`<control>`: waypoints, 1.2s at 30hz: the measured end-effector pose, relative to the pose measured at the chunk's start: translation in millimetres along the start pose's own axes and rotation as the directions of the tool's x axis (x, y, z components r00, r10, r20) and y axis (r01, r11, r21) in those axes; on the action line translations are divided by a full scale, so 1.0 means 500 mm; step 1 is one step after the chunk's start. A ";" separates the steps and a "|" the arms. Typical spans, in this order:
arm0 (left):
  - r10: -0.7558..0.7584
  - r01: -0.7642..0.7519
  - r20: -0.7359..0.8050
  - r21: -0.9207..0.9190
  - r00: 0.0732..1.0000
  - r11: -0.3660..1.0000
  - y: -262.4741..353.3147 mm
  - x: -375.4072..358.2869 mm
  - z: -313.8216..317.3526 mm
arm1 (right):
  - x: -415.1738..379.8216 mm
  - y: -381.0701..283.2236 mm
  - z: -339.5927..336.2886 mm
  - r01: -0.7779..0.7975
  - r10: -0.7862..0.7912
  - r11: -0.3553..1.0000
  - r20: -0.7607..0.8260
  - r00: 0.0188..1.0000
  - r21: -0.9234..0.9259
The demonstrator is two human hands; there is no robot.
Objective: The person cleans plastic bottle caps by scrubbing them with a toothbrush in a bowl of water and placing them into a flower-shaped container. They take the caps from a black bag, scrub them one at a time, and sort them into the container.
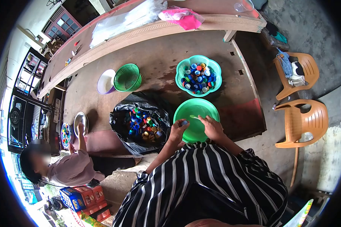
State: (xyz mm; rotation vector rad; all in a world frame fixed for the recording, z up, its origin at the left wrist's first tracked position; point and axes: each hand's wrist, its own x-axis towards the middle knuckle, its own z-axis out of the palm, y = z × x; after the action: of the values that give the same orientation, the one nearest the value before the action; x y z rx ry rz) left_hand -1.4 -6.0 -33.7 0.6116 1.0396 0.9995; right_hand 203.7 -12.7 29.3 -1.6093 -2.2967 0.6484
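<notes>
Over the near left rim of a green basin [197,104], my left hand [178,130] pinches a small pale blue cap [184,123]. My right hand [212,128] is over the basin's right side, its fingers closed on a light green strip-like tool [194,117] that points left. Just beyond the basin stands a scalloped green basket [181,67] of mixed bottle caps [199,78]. To the left of my hands lies an open black plastic bag [119,130] with many coloured caps [143,123] inside.
A green basket [137,81] and a white tub [102,82] stand farther back. At left a person [72,166] reaches to a metal bowl [85,123], beside a tray of caps [65,135]. Orange chairs [310,126] are at right; a wooden ledge [216,23] crosses the back.
</notes>
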 end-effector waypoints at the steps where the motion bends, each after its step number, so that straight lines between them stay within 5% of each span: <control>1: 0.019 -0.019 -0.015 -0.015 1.000 1.000 -0.002 -0.001 0.002 | 0.006 0.004 0.003 -0.063 0.062 0.995 -0.011 0.998 -0.074; 2: 0.016 -0.017 -0.007 -0.151 1.000 0.988 -0.003 -0.001 0.004 | 0.013 0.009 0.011 -0.055 0.053 0.993 -0.020 0.998 -0.109; 6: 0.026 -0.025 0.001 -0.232 1.000 0.972 -0.011 0.001 -0.002 | 0.005 0.044 0.075 -0.007 0.007 0.967 0.002 1.000 -0.254; 11: -0.019 0.017 -0.003 -0.350 1.000 0.936 0.011 -0.012 0.008 | -0.013 -0.005 0.022 -0.022 0.029 0.966 -0.025 0.999 0.258; 13: 0.031 0.012 0.101 -0.397 0.994 0.918 0.009 -0.010 0.007 | -0.019 0.006 0.042 0.011 -0.022 0.954 0.032 0.999 0.298; 15: 0.019 0.024 0.112 -0.375 0.994 0.927 0.013 -0.014 0.018 | -0.022 0.010 0.043 0.045 -0.073 0.942 0.073 0.995 0.333; 18: -0.071 0.108 0.116 -0.343 0.991 0.933 0.019 -0.020 0.034 | -0.023 0.008 0.025 -0.091 0.104 0.965 -0.044 0.994 0.246; 21: -0.016 0.073 0.174 -0.327 0.985 0.942 0.018 -0.012 0.023 | -0.028 0.002 0.027 0.082 -0.114 0.866 0.035 0.993 0.493; 23: -0.007 0.057 0.165 -0.302 0.986 0.952 0.022 -0.019 0.030 | -0.028 0.003 0.023 -0.022 0.012 0.968 0.044 0.999 0.250; 25: -0.087 0.124 0.166 -0.233 0.982 0.964 0.030 -0.026 0.036 | -0.025 0.019 0.029 -0.085 0.089 0.972 -0.009 0.996 0.221; 27: -0.108 0.134 0.125 -0.215 0.986 0.967 0.034 -0.026 0.039 | -0.027 0.023 0.038 0.097 -0.099 0.885 -0.019 0.995 0.454; 29: -0.032 0.084 0.201 -0.254 0.979 0.963 0.033 -0.032 0.041 | -0.033 0.015 0.045 0.065 -0.130 0.837 0.083 0.988 0.543; 31: -0.062 0.089 0.151 -0.181 0.987 0.979 0.041 -0.042 0.037 | -0.028 0.013 0.032 -0.065 0.066 0.984 -0.002 0.998 0.168; 32: -0.074 0.099 0.150 -0.166 0.986 0.981 0.044 -0.042 0.037 | -0.025 0.010 0.020 -0.135 0.135 0.982 0.015 0.991 0.129; 33: -0.093 0.114 0.146 -0.147 0.985 0.983 0.044 -0.044 0.042 | -0.022 0.019 0.016 -0.116 0.113 0.987 0.030 0.993 0.108; 35: -0.076 0.088 0.100 -0.119 0.992 0.989 0.049 -0.038 0.045 | -0.025 0.030 0.035 0.114 -0.152 0.867 0.039 0.988 0.486; 36: -0.080 0.091 0.113 -0.097 0.990 0.991 0.049 -0.034 0.041 | -0.024 0.025 0.037 0.114 -0.163 0.893 0.077 0.984 0.436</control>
State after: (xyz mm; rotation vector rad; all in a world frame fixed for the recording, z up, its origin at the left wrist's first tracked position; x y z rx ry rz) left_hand 5.1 -9.8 1.6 0.5277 0.9061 0.9281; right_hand 209.8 -24.1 7.6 -1.2179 -2.1165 1.1402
